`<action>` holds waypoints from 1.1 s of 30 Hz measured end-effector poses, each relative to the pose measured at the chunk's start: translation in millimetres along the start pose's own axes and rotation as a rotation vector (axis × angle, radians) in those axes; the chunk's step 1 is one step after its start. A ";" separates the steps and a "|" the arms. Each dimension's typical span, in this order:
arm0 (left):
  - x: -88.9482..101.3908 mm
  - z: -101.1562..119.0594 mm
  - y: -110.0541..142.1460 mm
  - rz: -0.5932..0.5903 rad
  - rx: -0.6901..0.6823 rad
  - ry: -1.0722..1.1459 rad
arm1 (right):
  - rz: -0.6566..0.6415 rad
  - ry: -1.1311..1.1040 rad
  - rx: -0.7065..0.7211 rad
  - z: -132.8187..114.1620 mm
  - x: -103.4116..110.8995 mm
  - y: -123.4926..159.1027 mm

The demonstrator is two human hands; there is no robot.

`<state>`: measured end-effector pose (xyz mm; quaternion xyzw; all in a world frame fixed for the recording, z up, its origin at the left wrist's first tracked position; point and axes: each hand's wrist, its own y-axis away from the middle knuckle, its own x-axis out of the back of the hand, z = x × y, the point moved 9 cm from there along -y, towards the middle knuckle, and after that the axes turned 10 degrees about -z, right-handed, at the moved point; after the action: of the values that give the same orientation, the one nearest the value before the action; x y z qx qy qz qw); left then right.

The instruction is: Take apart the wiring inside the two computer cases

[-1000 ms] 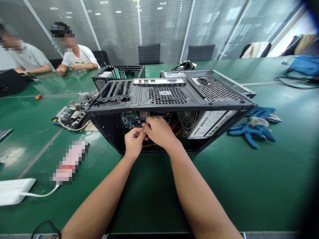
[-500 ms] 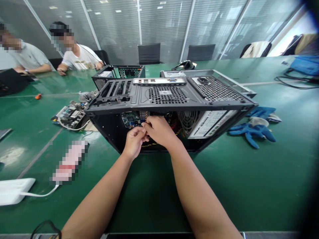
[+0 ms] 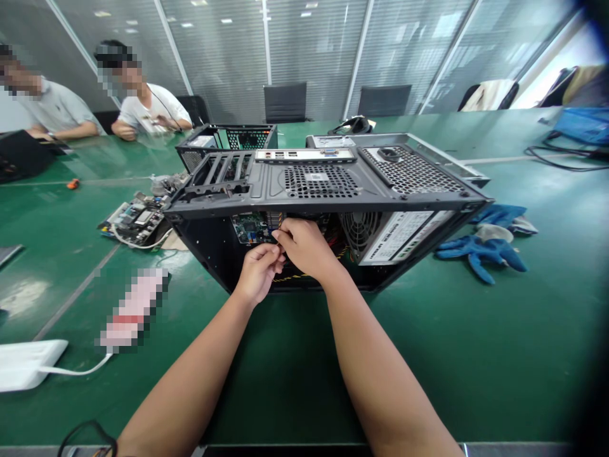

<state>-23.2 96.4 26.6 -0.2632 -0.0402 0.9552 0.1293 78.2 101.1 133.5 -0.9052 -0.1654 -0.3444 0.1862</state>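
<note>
A black computer case point(image 3: 269, 184) lies in front of me with its open side toward me. Inside its opening, a thin twisted cable point(image 3: 280, 220) in dark and orange strands runs down to my fingers. My left hand point(image 3: 258, 271) pinches the lower part of this cable with thumb and fingertips. Just above and to the right, my right hand point(image 3: 304, 247) is closed on the cable too. The cable's end is hidden by my fingers. Behind them shows part of a green motherboard point(image 3: 250, 227). A power supply point(image 3: 404, 236) with a white label sits at the case's right.
Loose circuit boards point(image 3: 140, 219) lie left of the case, blue gloves point(image 3: 490, 251) right. Another case frame point(image 3: 228, 136) stands behind. A blurred pink object point(image 3: 136, 304) joins a white power bank point(image 3: 28, 366) by cord. Two people sit at the far left of the green table point(image 3: 523, 355).
My hands have shifted only slightly, still pinching the cable. Across the table, the person in the white shirt has drawn their hands in toward the body.
</note>
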 end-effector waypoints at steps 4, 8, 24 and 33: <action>-14.0 -10.5 2.0 -0.142 0.175 0.270 | -0.037 -0.128 0.055 0.0 -2.5 -0.6; -22.1 -11.9 6.6 -0.218 0.244 0.360 | -0.114 -0.293 0.102 0.7 -9.1 -2.1; -4.2 31.3 12.8 0.113 -0.331 -0.484 | 0.055 0.077 0.029 -3.2 -1.0 0.2; 2.0 26.3 8.2 0.168 -0.225 -0.410 | 0.062 0.063 -0.009 -0.5 -1.4 0.3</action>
<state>-40.3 88.8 47.0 -0.0792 -0.1496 0.9855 0.0087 77.0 100.5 132.8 -0.8995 -0.1298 -0.3674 0.1979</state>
